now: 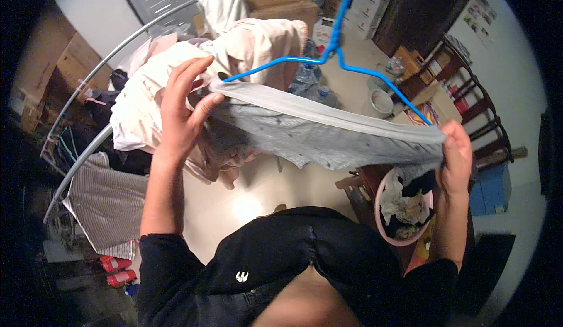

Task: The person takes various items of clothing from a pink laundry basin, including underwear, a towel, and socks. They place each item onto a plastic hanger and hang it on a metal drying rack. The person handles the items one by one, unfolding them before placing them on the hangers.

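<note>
A grey garment with a pale waistband is stretched out before me, its fabric hanging below the band. The two lower ends of a blue clothes hanger reach the band, one near each of its ends. My right hand grips the band's right end beside the hanger's tip. At the left end is my left hand, thumb and fingers spread apart around the band's edge; whether the palm touches cloth is hard to tell. The hanger's hook is cut off by the top of the picture.
Curved metal rails at the left carry pale pink cloth and a striped garment. A pink basin of crumpled clothes stands at lower right, near a dark wooden rack. Cardboard boxes and plastic bottles lie beyond.
</note>
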The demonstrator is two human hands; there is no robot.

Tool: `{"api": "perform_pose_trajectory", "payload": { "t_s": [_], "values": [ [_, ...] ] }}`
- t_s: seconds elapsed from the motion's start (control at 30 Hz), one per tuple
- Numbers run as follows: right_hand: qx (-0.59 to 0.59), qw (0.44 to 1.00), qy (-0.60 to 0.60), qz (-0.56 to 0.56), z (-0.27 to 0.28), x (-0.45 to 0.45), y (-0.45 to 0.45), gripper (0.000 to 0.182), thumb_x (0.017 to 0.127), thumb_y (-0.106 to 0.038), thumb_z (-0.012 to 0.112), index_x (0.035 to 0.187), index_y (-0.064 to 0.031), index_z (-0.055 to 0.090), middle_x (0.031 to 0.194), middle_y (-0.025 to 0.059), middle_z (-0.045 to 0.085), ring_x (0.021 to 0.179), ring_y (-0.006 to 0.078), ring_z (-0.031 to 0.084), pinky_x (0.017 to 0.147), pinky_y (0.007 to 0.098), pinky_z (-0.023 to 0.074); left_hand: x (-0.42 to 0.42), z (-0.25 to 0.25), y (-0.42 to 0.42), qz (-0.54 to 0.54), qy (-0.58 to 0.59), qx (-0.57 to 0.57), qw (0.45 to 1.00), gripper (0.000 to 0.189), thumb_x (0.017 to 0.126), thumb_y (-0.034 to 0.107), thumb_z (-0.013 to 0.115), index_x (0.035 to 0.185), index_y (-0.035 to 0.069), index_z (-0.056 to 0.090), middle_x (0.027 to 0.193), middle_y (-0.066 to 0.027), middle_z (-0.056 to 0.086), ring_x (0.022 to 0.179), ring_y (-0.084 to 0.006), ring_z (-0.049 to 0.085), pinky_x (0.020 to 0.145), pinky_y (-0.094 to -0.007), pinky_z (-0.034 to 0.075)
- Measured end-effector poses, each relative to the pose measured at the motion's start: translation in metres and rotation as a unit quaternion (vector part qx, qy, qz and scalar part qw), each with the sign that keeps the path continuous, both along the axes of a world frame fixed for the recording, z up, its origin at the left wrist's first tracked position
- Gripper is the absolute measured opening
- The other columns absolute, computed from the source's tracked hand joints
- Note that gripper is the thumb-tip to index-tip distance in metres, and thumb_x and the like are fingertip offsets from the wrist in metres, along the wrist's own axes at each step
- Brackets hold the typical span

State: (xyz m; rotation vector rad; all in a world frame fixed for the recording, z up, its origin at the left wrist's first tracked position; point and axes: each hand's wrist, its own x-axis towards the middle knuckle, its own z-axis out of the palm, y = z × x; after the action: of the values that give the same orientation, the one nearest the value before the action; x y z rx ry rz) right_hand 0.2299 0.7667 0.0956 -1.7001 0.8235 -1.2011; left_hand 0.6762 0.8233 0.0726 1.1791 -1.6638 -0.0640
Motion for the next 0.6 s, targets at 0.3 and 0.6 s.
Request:
{"api": "perform_pose_trajectory", "payload": {
  "t_s": [0.3, 0.6],
  "values": [
    [0.018, 0.996, -0.073, 0.051, -0.007, 0.039, 0.003, 0.028, 0.094, -0.032, 0.051, 0.085, -0.0061, 0.044, 0.078, 0.0044, 0.055, 0.072, 0.0107, 0.053, 0.068, 0.0242, 0.0428, 0.03, -0.048, 0.047, 0.229, 0.04, -0.265, 0.936, 0.018, 0.084, -0.004, 0.059, 0.101, -0.002, 0.06, 0.099, -0.0095, 0.061, 0.092, -0.017, 0.057, 0.084, -0.0262, 0.043],
    [-0.018, 0.983, -0.12, 0.14, 0.006, 0.06, -0.019, 0.032, 0.091, -0.035, 0.057, 0.081, -0.0061, 0.044, 0.074, 0.0014, 0.046, 0.07, 0.0093, 0.044, 0.065, 0.0241, 0.0359, 0.052, -0.033, 0.119, 0.145, 0.359, -0.121, 0.914, 0.024, 0.097, 0.02, 0.046, 0.103, 0.0, 0.059, 0.093, -0.0034, 0.063, 0.082, -0.011, 0.059, 0.076, -0.0247, 0.047]
  ]
}}
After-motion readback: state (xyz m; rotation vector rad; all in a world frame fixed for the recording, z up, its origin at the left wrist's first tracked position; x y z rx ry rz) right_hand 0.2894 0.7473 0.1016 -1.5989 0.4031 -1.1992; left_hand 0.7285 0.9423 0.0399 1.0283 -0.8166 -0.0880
